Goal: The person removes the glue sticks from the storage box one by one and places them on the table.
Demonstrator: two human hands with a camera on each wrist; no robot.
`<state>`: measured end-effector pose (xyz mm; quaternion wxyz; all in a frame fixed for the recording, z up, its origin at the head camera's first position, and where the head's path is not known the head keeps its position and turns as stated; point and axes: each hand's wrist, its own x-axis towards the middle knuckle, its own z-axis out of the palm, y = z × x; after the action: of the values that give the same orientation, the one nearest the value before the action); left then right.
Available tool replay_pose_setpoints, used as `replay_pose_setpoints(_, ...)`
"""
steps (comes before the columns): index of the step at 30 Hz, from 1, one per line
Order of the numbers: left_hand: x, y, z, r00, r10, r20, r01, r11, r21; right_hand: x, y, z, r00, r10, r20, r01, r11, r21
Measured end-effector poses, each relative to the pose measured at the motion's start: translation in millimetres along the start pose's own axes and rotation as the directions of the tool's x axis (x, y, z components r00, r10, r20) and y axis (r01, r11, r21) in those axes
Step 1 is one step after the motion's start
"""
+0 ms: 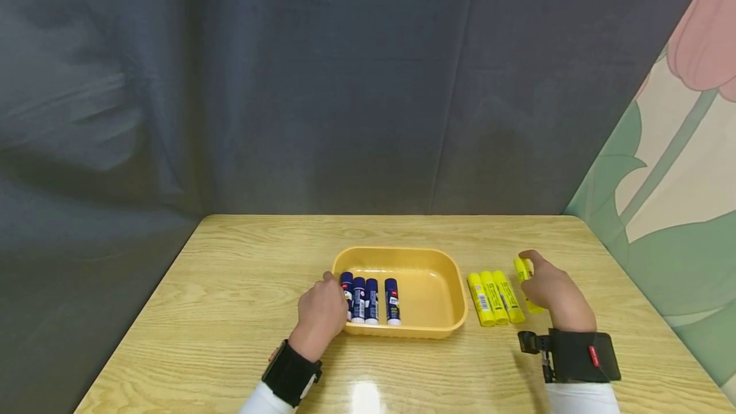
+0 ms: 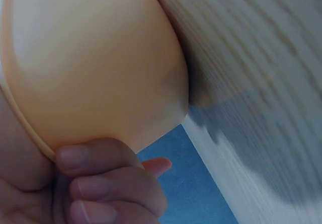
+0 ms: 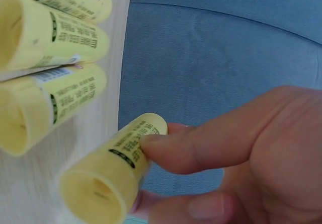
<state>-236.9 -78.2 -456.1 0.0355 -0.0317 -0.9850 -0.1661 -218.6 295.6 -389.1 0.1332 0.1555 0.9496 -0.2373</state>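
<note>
pinching one yellow tube (image 3: pixel 115 159); three others (image 1: pixel 494 298); four blue tubes (image 1: pixel 372 299)

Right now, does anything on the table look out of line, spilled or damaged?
Nothing looks spilled or damaged. Slightly odd: in the tray, the rightmost blue stick lies apart from the other three, leaving a wider gap. One yellow stick is also apart from the yellow row, but the right hand holds it.

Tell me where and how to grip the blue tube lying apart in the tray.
Pinch the lone blue tube across its middle, probably best from above. Its length points away from the person; the bare tray floor on the right leaves finger room, while the gap to the other blue tubes on the left is narrower.
</note>
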Motion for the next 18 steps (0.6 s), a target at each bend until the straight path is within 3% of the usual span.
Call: replay_pose_setpoints(18,-1.3,-1.4,-0.1,1.000,0.004,-0.013,-0.004,1.000,-0.014,18.8,12.3,12.4,0.996,0.023,0.081,-0.021,1.000,-0.022)
